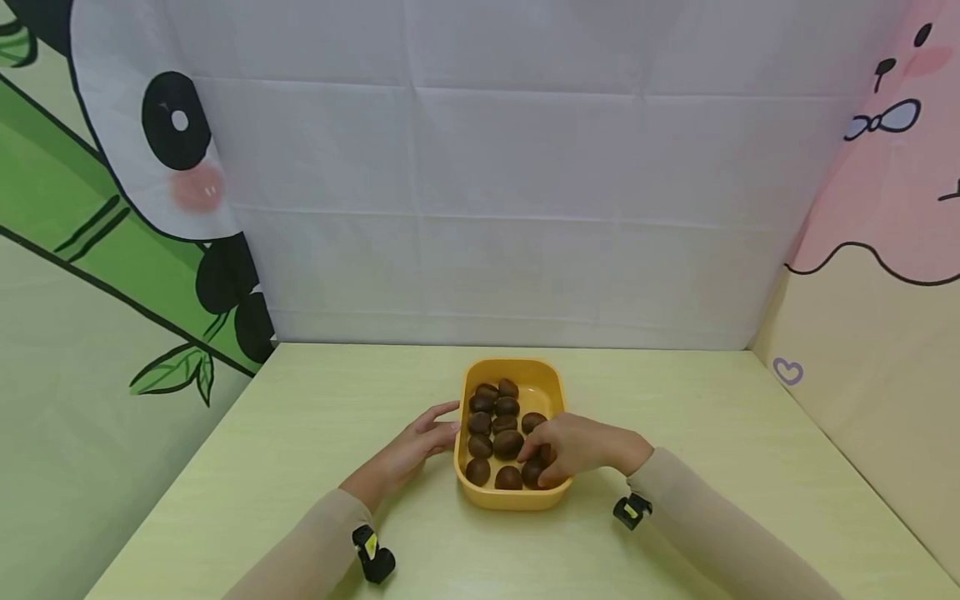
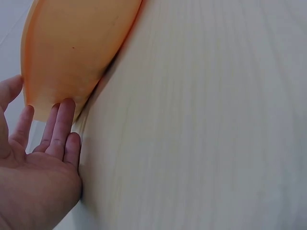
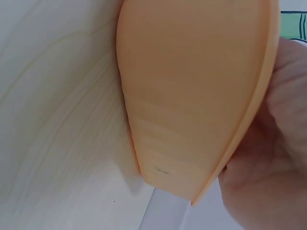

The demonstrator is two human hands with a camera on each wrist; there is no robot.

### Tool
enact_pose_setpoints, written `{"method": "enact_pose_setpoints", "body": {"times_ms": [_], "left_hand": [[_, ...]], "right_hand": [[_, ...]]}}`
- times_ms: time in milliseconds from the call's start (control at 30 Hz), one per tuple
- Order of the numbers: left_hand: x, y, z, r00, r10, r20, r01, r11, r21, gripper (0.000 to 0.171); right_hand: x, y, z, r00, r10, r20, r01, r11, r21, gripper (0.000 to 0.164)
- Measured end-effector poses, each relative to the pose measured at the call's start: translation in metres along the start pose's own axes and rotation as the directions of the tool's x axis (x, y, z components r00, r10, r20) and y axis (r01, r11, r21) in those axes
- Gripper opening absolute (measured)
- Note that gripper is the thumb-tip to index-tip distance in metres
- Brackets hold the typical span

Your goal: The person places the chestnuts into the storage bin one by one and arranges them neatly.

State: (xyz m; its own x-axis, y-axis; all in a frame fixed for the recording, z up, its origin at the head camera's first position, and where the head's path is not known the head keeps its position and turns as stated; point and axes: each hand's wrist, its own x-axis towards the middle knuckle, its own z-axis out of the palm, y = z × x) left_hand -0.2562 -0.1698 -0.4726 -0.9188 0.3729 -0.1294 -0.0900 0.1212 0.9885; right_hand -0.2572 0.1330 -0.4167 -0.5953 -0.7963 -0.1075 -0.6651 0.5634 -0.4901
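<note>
A yellow plastic container (image 1: 504,500) with rounded corners stands on the table and holds several glossy brown chestnuts (image 1: 508,444). My left hand (image 1: 408,450) is at its left side, fingers extended; in the left wrist view the fingertips (image 2: 68,104) rest against the container's outer wall (image 2: 79,48). Over the right rim reaches my right hand (image 1: 581,443), thumb and fingers bent around a chestnut (image 1: 533,472) in the near right corner. In the right wrist view the container's wall (image 3: 187,96) hides those fingers, and only part of the hand (image 3: 278,139) shows.
The pale wood-grain table (image 1: 337,383) extends around the container. A white cloth backdrop (image 1: 517,167) hangs behind it, with printed cartoon panels on either side. Both sleeves carry a small black wrist camera (image 1: 632,510).
</note>
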Motion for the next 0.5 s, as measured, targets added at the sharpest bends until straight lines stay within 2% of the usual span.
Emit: {"method": "enact_pose_setpoints", "body": {"times_ms": [267, 500], "left_hand": [[-0.0029, 0.0034, -0.0033, 0.999, -0.02, 0.044, 0.02, 1.0, -0.008, 0.063], [-0.003, 0.0065, -0.0074, 0.996, -0.016, 0.086, 0.017, 1.0, -0.007, 0.062]], "right_hand": [[-0.0019, 0.0009, -0.0009, 0.999, -0.029, -0.028, 0.031, 0.997, 0.067, 0.032], [-0.0083, 0.0041, -0.0084, 0.993, -0.045, -0.107, 0.053, 0.996, 0.078, 0.028]]}}
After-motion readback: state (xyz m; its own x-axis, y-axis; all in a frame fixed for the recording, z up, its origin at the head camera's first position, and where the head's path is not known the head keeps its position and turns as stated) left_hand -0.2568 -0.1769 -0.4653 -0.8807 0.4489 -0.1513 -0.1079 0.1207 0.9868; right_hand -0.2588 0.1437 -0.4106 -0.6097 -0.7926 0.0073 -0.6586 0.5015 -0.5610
